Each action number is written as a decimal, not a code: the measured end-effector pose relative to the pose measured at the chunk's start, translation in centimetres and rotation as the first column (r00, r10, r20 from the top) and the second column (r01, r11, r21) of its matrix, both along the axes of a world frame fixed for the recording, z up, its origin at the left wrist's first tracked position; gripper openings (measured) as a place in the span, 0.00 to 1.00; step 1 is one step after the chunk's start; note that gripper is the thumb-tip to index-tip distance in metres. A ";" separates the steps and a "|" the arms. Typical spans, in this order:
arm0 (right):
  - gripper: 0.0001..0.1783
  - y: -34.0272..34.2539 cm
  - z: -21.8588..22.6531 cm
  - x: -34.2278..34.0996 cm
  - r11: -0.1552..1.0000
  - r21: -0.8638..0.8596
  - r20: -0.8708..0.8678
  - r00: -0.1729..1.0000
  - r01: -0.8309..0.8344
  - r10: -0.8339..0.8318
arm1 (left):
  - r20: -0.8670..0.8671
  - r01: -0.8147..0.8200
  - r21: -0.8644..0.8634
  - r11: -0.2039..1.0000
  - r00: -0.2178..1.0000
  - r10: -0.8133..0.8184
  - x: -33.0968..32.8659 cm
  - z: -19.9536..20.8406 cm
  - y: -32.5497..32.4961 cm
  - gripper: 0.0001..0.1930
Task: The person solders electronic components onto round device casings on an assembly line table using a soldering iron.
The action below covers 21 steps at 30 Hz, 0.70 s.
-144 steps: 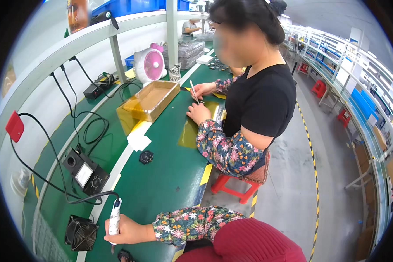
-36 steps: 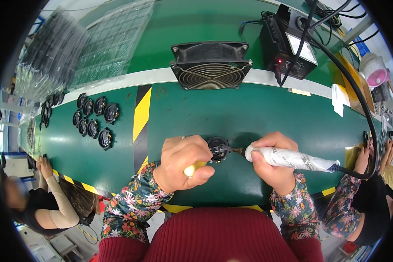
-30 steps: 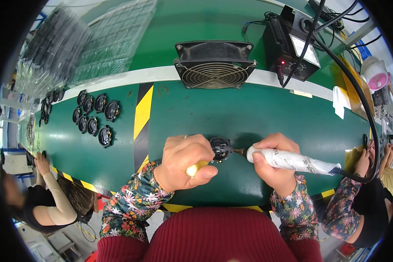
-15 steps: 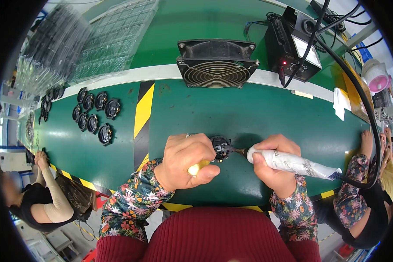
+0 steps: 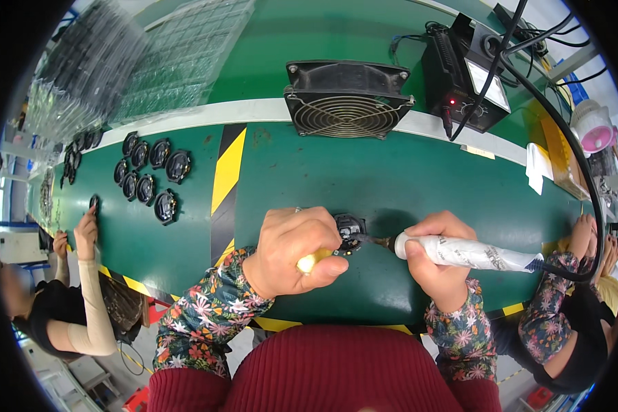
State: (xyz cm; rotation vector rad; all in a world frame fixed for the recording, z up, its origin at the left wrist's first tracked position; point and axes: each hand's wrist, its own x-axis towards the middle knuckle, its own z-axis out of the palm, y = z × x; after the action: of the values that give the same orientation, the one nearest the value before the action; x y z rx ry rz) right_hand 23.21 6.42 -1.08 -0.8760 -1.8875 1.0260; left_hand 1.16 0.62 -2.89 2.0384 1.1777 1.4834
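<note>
My right hand is closed round the white-wrapped handle of a soldering iron, with a black cord running off its rear end. Its dark tip meets a round black housing, like a watch case, lying on the green bench in front of me; whether it touches is hard to tell. Beside that housing, on its left, my left hand is curled in a fist. A shiny yellow thing shows between its thumb and fingers; the rest of it is hidden in the grip.
Several similar black housings lie at left, past a yellow-black tape strip. A black fan stands ahead, with a black power unit to its right. Clear plastic trays are stacked far left. Co-workers sit on both sides.
The left co-worker's arm has reached forward over the bench, a hand now at a dark piece. My hands stay nearly in place, with the iron's handle slightly shifted.
</note>
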 end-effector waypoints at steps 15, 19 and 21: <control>0.07 0.0 0.1 -0.2 1.000 0.008 0.021 1.000 -0.010 0.010 | -0.009 -0.004 0.017 1.000 1.000 0.005 0.0 0.1 0.1 0.16; 0.07 0.0 0.1 -0.3 1.000 0.028 0.023 1.000 -0.006 0.005 | -0.021 -0.006 0.023 1.000 1.000 0.007 0.1 0.1 0.0 0.15; 0.07 0.0 0.1 -0.3 1.000 0.029 0.018 1.000 -0.006 0.006 | -0.017 -0.007 0.025 1.000 1.000 0.007 0.1 0.1 0.1 0.15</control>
State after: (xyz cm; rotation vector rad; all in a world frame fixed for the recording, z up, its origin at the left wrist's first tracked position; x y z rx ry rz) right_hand 22.93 6.40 -0.97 -0.8660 -1.9163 0.9952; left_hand 1.26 0.70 -2.77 2.0691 1.1801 1.4939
